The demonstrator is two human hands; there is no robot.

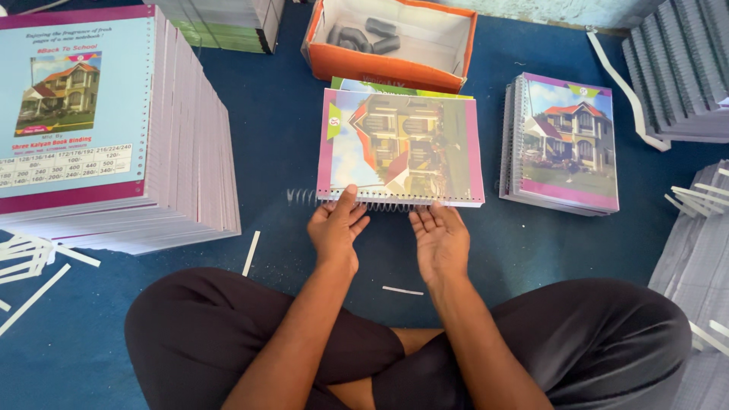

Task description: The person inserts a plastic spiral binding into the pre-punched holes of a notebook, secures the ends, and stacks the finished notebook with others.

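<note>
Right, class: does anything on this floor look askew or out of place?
Yes. The wire spiral sticks out past the left edge of the notebook that the left hand touches, only partly wound in. Loose white paper strips lie scattered on the blue floor.

You sit cross-legged on a blue carpeted floor. Directly ahead of your knees lies a notebook with a house picture cover, a wire spiral sticking out at its near edge. Beyond it, toward the floor's far edge, an orange cardboard box. Just right, a stack of bound notebooks. At the left, a tall leaning pile of unbound notebooks. Grey stacks fill the far right corner. White paper strips lie scattered about.
</note>
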